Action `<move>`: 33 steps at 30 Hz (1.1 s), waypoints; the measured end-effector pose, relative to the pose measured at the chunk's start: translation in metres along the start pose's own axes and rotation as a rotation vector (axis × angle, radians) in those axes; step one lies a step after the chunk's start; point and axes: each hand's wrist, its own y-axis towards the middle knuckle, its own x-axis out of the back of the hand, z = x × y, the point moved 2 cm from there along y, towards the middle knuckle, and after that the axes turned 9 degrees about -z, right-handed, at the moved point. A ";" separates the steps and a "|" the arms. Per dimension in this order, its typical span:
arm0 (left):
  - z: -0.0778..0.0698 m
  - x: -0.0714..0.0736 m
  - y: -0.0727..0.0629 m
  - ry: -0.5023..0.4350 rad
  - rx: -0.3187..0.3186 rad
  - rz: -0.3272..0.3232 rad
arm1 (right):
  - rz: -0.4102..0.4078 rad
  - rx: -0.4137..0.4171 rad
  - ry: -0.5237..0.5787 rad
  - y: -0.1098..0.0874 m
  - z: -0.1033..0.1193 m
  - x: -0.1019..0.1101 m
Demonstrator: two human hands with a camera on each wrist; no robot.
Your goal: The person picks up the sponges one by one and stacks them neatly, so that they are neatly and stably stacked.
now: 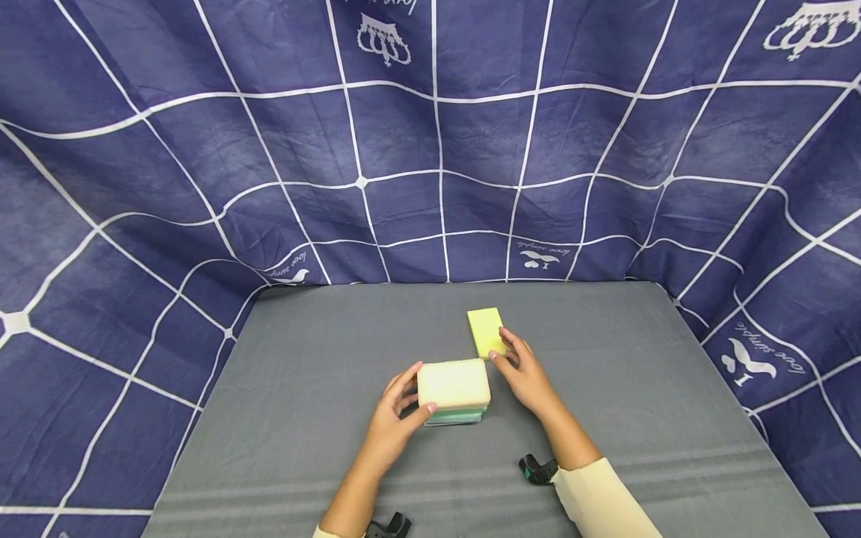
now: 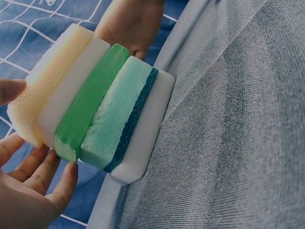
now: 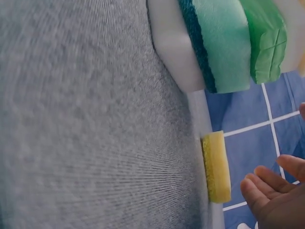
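Observation:
Several sponges and blocks form an upright stack on the table. A cream sponge (image 1: 454, 383) tops it; below are a white block (image 2: 71, 93), a green block (image 2: 93, 102), a teal sponge (image 2: 114, 112) with a dark scouring layer, and a white bottom block (image 2: 148, 131). My left hand (image 1: 390, 418) is at the stack's left side, thumb by the cream sponge's near corner and fingers spread along the side; firm contact is unclear. Behind the stack lies a yellow sponge (image 1: 486, 330). Over its right edge my right hand (image 1: 528, 377) hovers, fingers apart from it, holding nothing.
A grey cloth covers the table (image 1: 303, 388). Blue curtains (image 1: 403, 142) with white grid lines rise behind it and along both sides. A black wrist strap (image 1: 538, 469) shows at the right forearm, another strap (image 1: 390, 525) at the left.

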 end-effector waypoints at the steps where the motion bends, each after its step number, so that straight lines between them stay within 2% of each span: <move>1: 0.000 0.000 0.000 0.001 -0.006 0.002 | 0.003 -0.003 0.000 0.001 -0.001 0.000; 18: 0.000 0.000 0.000 0.003 -0.032 0.009 | 0.029 -0.084 -0.138 0.006 -0.008 -0.001; 26: -0.001 0.000 0.000 0.003 -0.002 0.007 | 0.012 -0.084 -0.179 0.008 -0.007 0.004; 33: -0.001 0.000 -0.001 0.001 0.000 0.014 | -0.004 -0.079 -0.187 0.009 -0.007 0.007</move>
